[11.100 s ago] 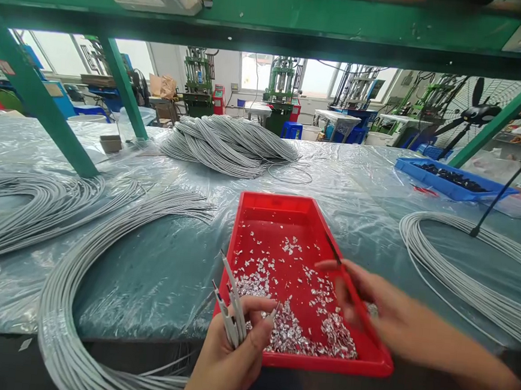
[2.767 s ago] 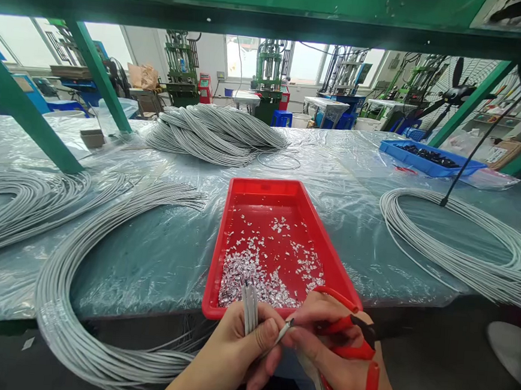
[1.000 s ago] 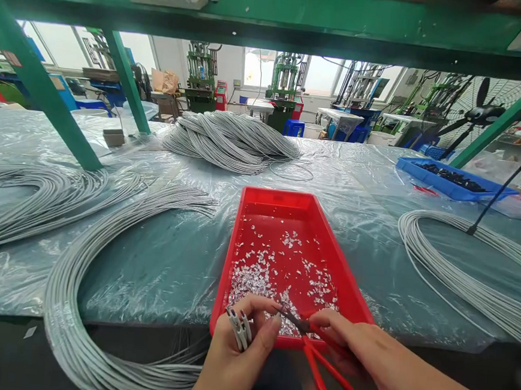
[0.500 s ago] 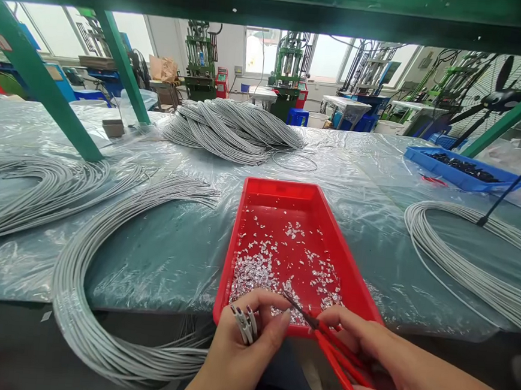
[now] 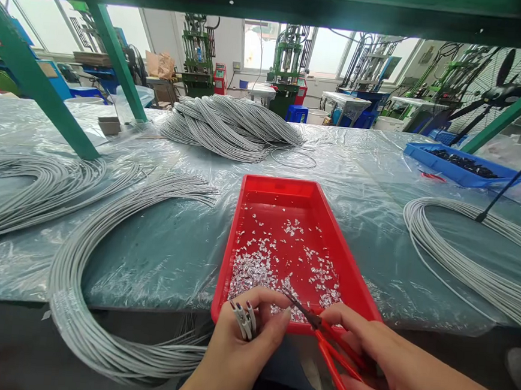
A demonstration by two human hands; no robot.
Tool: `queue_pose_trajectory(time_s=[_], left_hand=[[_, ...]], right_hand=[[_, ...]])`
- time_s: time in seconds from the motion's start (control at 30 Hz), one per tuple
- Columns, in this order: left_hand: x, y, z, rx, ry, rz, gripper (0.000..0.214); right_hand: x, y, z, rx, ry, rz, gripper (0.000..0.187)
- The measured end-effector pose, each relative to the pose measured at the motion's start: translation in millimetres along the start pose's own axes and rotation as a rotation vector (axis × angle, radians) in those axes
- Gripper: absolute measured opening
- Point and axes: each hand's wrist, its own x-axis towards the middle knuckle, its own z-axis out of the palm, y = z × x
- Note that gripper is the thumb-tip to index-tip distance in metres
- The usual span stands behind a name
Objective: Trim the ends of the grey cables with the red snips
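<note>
Head camera view shows both hands over the near end of a red tray. The left hand is curled closed around a small cluster of cable ends, which poke up beside its bent index finger; its thumb and index fingertips come close together, and whether they pinch anything cannot be told. The right hand is wrapped around the red handles of a pair of scissors, index finger lying near the pivot, and the dark blades reach across to the left index fingertip; how far apart the blades stand is hard to see. The cable ends have pale grey sheaths, with small dark and reddish wire tips showing at the top. Silvery scraps lie inside the red tray, thickest toward its near left part and sparser toward the far end. A blue tray at the far right holds a heap of black parts. On the plastic-covered table, a curved grey cable bundle lies left of the red tray, bending over the near edge, and a large cable pile lies beyond it.
</note>
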Motion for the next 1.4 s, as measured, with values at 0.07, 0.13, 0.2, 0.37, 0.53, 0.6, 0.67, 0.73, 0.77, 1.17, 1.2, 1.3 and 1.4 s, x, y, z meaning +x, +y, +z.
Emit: queue_pose_trajectory(time_s=[0.07, 0.13, 0.2, 0.37, 0.53, 0.6, 0.67, 0.73, 0.77, 1.17, 1.2, 1.3, 1.4], left_hand=[[-0.7, 2.9, 3.2, -0.027, 0.045, -0.009, 0.023], [-1.0, 4.6, 6.0, -0.045, 0.091, -0.025, 0.021], [-0.7, 5.4, 7.4, -0.050, 0.108, -0.046, 0.021], [1.2, 9.5, 1.4, -0.157, 0.067, -0.111, 0.031], [1.1, -7.9, -2.1, -0.048, -0.346, -0.109, 0.028], [-0.5, -29.2, 4.0, 0.202, -0.758, 0.074, 0.023], [-2.9, -51.6, 11.2, 0.425, -0.882, 0.221, 0.026], [-5.5, -66.6, 13.8, 0.563, -0.721, 0.209, 0.021], [-6.6, -69.7, 12.2, 0.605, -0.644, 0.196, 0.021], [-14.7, -22.6, -4.1, -0.608, -0.192, -0.178, 0.027], [-15.6, -19.1, -0.9, -0.560, -0.107, -0.202, 0.031], [-19.5, -14.1, 5.5, -0.412, -0.067, -0.244, 0.042], [-23.8, -19.8, 7.6, -0.245, -0.120, -0.202, 0.045]], right_hand=[[2.8, -5.9, -2.7, -0.001, -0.017, 0.011, 0.038], [6.9, -11.5, -5.6, 0.030, -0.021, 0.031, 0.037], [11.1, -16.2, -7.2, 0.125, 0.010, 0.074, 0.038], [11.8, -24.3, -1.5, 0.188, 0.137, 0.154, 0.067], [2.0, -28.2, 6.0, 0.252, 0.365, 0.147, 0.071], [-1.7, -29.1, 4.6, 0.294, 0.400, 0.102, 0.069], [-6.2, -28.3, 1.8, 0.349, 0.447, 0.063, 0.065], [-11.9, -24.0, -0.5, 0.365, 0.511, 0.040, 0.059], [-14.8, -20.6, -1.0, 0.363, 0.549, 0.031, 0.056], [5.8, -13.8, 45.4, 0.692, 0.643, -0.056, 0.058], [7.6, -14.8, 48.1, 0.681, 0.630, -0.080, 0.059], [9.9, -18.7, 52.7, 0.675, 0.586, -0.179, 0.066], [12.8, -25.1, 54.8, 0.732, 0.585, -0.259, 0.059]])
